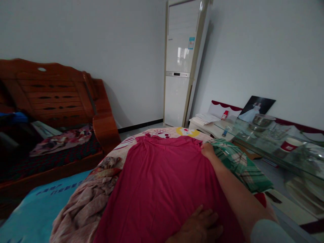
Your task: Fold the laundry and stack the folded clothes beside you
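Observation:
A dark pink garment (pixel 162 175) lies spread out in front of me, with soft wrinkles running along its length. My right hand (pixel 208 151) reaches to its far right corner, fingers closed on the edge of the cloth. Low in the view, my left hand (pixel 198 226) rests flat on the near part of the garment, fingers apart. Green plaid cloth (pixel 240 165) lies beside my right forearm. To the left of the garment is a crumpled pinkish-brown patterned cloth (pixel 86 202).
Beneath the garment is a printed cover (pixel 187 131). A blue sheet with writing (pixel 50 202) lies at left, before a wooden bench (pixel 58 94). On the right, a glass shelf (pixel 265 145) bears bowls and a paper cup (pixel 291 145). A tall white air conditioner (pixel 177 98) stands in the corner.

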`<state>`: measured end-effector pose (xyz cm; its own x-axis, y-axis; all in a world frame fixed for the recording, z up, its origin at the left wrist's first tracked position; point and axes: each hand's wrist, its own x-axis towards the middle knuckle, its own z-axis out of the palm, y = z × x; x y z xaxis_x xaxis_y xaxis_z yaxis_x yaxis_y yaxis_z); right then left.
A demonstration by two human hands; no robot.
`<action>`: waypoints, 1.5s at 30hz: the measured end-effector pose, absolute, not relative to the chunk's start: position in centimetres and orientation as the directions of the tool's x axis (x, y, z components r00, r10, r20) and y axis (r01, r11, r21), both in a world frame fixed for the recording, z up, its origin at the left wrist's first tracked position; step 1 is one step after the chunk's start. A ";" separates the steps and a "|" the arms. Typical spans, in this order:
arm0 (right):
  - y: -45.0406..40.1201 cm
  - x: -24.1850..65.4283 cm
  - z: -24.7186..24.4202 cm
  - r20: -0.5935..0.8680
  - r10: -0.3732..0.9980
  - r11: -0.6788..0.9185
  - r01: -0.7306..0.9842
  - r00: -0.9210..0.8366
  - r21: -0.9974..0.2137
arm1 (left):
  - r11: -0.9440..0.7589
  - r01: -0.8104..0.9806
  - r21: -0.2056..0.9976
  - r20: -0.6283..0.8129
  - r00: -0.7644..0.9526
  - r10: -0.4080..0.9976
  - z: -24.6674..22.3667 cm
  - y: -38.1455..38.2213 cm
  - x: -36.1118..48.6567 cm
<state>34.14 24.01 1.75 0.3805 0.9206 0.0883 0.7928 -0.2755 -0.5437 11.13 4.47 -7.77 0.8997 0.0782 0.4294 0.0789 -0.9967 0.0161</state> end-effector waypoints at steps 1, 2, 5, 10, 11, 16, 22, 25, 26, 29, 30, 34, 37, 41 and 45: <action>23.8 33.9 1.6 0.100 0.925 -0.273 0.824 0.366 -0.497 | -0.997 0.072 0.001 0.433 0.899 0.066 -7.6 4.4 11.1; 23.5 33.5 1.4 0.103 0.929 -0.275 0.851 0.355 -0.447 | -0.998 0.067 -0.011 0.437 0.898 0.055 -7.5 4.2 11.1; 22.2 32.5 0.2 0.111 0.942 -0.264 0.904 0.316 -0.336 | -0.998 0.043 -0.038 0.428 0.903 0.022 -7.1 4.0 11.2; 20.7 32.5 -2.7 0.236 0.968 -0.055 0.991 0.083 -0.123 | -0.998 -0.010 -0.057 0.374 0.927 -0.031 -6.6 4.0 11.0; 20.7 32.8 -3.1 0.260 0.965 0.004 0.997 0.015 -0.072 | -0.997 -0.021 -0.068 0.370 0.928 -0.044 -6.5 4.0 10.8; 21.7 33.7 -3.9 0.240 0.971 0.013 0.996 0.008 -0.088 | -0.987 -0.067 -0.145 0.348 0.931 -0.114 -6.3 3.7 10.3; 20.5 32.5 -2.6 0.304 0.953 0.079 0.981 -0.021 -0.179 | -0.992 -0.115 0.049 0.300 0.949 -0.096 -5.3 3.5 10.1; 17.0 32.0 -2.1 0.431 0.899 0.229 0.925 -0.081 -0.304 | -0.951 -0.117 0.287 0.307 0.951 -0.025 -4.0 3.3 10.1; 15.3 31.9 -2.1 0.461 0.883 0.261 0.906 -0.085 -0.334 | -0.925 -0.105 0.364 0.319 0.948 0.018 -3.6 3.2 10.2; 9.6 31.5 -2.0 0.507 0.861 0.272 0.883 -0.046 -0.382 | -0.847 -0.034 0.530 0.372 0.907 0.196 -3.1 3.1 10.3; 7.7 31.4 -2.1 0.513 0.858 0.252 0.886 -0.019 -0.389 | -0.830 -0.007 0.558 0.391 0.884 0.256 -3.3 3.1 10.3; 0.8 31.7 -2.7 0.533 0.824 0.041 0.918 0.192 -0.395 | -0.826 0.047 0.562 0.496 0.780 0.382 -4.9 3.4 10.4; -2.3 32.5 -3.1 0.599 0.722 -0.187 0.931 0.347 -0.314 | -0.848 0.063 0.527 0.553 0.731 0.398 -6.0 4.0 10.4; -3.5 33.3 -3.0 0.548 0.724 -0.433 0.894 0.419 -0.112 | -0.835 0.212 0.508 0.524 0.693 0.495 -5.9 5.2 9.9; -2.9 33.2 -2.6 0.474 0.771 -0.501 0.864 0.425 0.040 | -0.799 0.385 0.461 0.388 0.723 0.572 -3.9 6.4 8.2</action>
